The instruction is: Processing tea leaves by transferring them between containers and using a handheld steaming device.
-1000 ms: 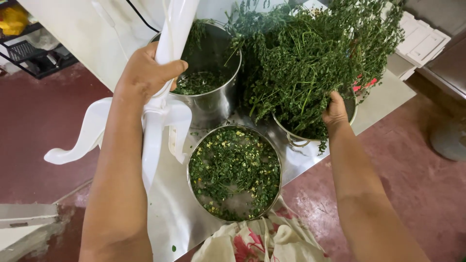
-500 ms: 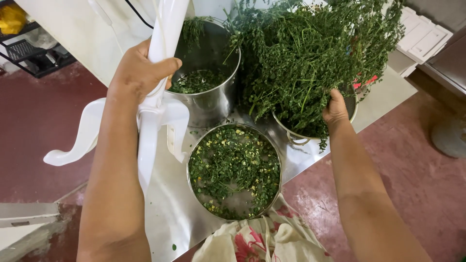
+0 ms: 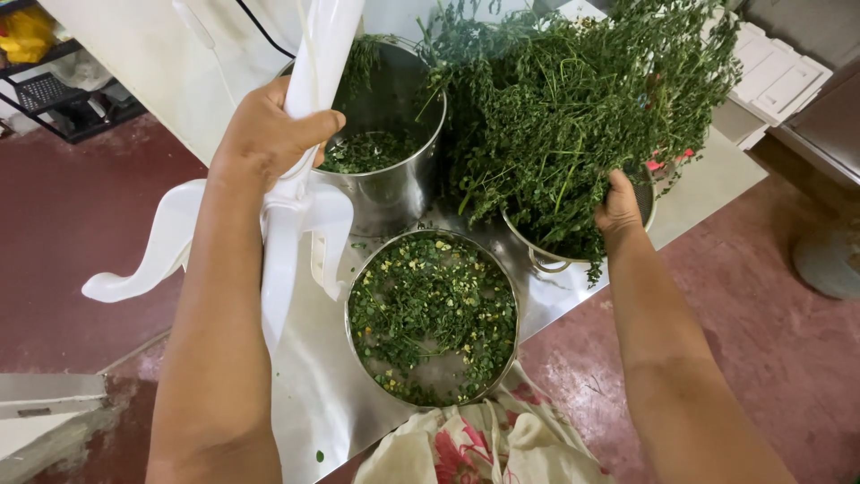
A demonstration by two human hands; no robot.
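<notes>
Dark red floor [image 3: 81, 206], scuffed and stained, shiny steel surface [image 3: 313, 394] in the middle, black wire rack [image 3: 63, 99] top left with a yellow item, white panelled unit [image 3: 779, 76] top right, even daylight-like lighting

Bright, even daylight; sharp focus

herb bunch [image 3: 573, 116]: deep green. white plastic bag [image 3: 305, 143]. steel pots [image 3: 394, 179]: silver. round tray [image 3: 430, 314]: green leaves, yellow flecks. floor [image 3: 72, 215]: dark red. cloth [image 3: 484, 444]: cream, red floral print.
</notes>
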